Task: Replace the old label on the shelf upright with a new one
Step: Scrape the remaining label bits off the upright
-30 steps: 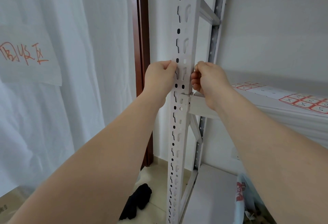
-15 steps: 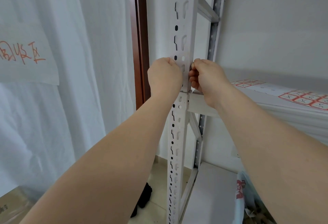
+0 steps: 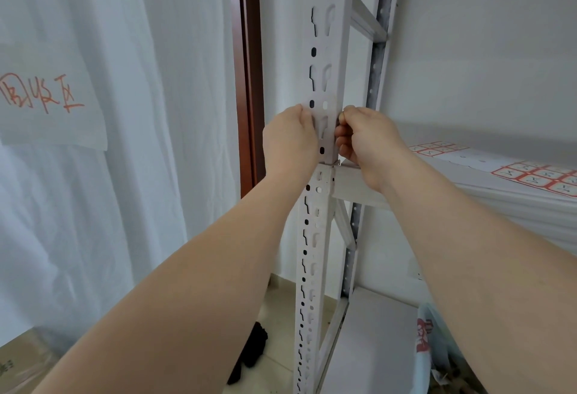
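White-painted steel fills the middle of the view: the white perforated steel upright runs from floor to top, and both hands meet on it just above the joint where the white shelf hooks in.

Between the hands a pale label seems to lie flat on the near face of the upright. It veils the right column of slots, while the left holes stay dark. It carries no print that I can make out, so I cannot tell whether it is the old one or the new one.

The left hand is curled against the upright's left edge with its fingertips hidden behind the steel. The right hand has thumb and forefinger closed tight at the right edge, apparently nipping the label's border there, though the contact itself is too small to see.

To the right, on the shelf, lie sheets of red-bordered stickers, well apart from the hands.

My judgement is that the work is mid-way. Either the old label is being picked loose at its edge, or a fresh one is being smoothed round the post. If the first, the peeling and the new sticker are both left to do; if the second, only the pressing down is left.
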